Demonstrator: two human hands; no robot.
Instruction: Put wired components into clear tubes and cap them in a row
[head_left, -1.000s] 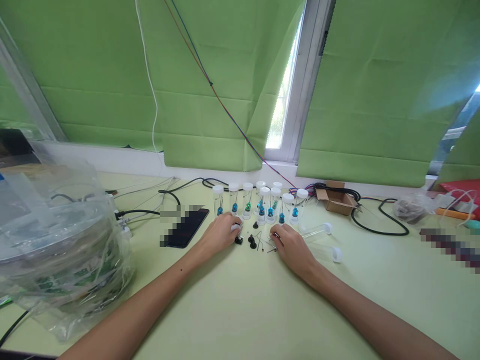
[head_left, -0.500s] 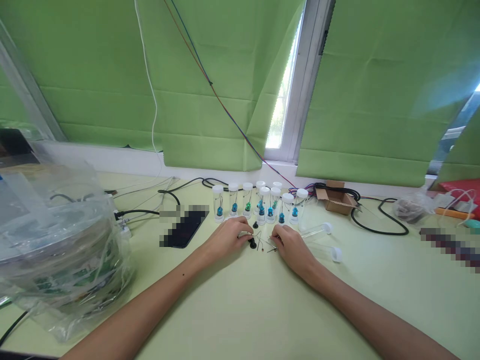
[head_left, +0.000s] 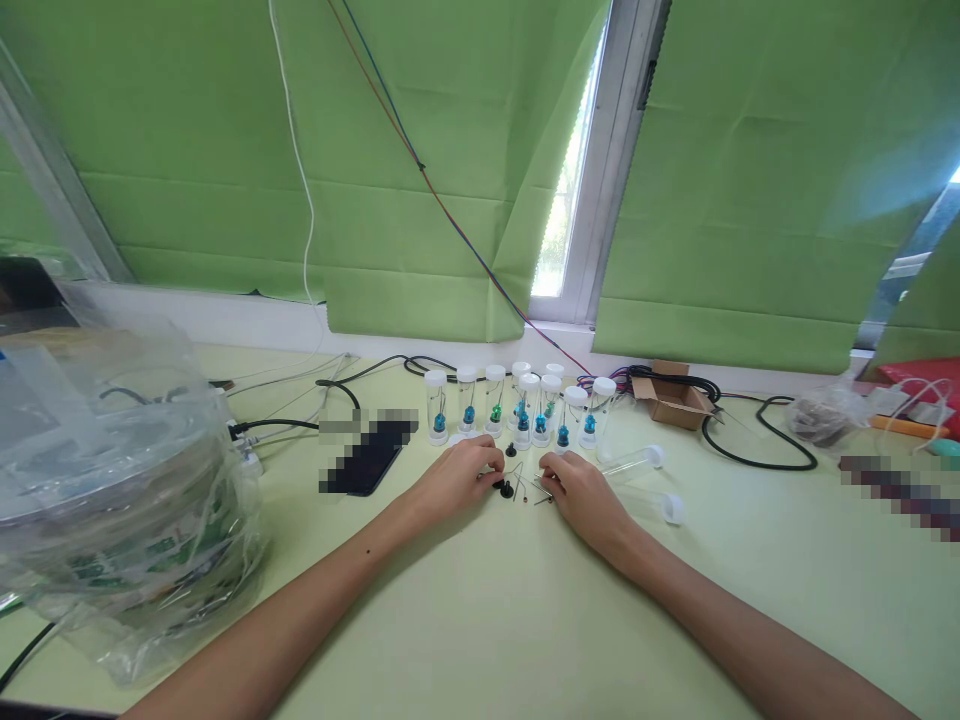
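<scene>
Fingers curled together, my left hand (head_left: pixel 469 467) rests low over the table beside small black parts (head_left: pixel 507 490). Whatever its fingertips pinch is hidden. My right hand (head_left: pixel 579 485) is closed too, its fingertips at some thin metal pieces (head_left: pixel 544 500); I cannot make out what it grips. Between the hands lie thin bent wires (head_left: pixel 517 480), and another black part (head_left: pixel 511 450) stands just behind them. Beyond is a cluster of upright clear tubes with white caps (head_left: pixel 466 400), holding small blue or green pieces. Two clear tubes (head_left: pixel 634 461) lie on their sides right of my right hand.
A black phone (head_left: pixel 375 455) lies left of my left hand. Farther left is a large reel in clear plastic (head_left: pixel 127 500). Behind the tubes, black cables (head_left: pixel 427 364) run along the wall, and an open cardboard box (head_left: pixel 675 400) stands at the back right.
My left hand has shifted very slightly left, and its fingers have moved at the black parts. My right fingertips have moved slightly; the tubes stay put.
</scene>
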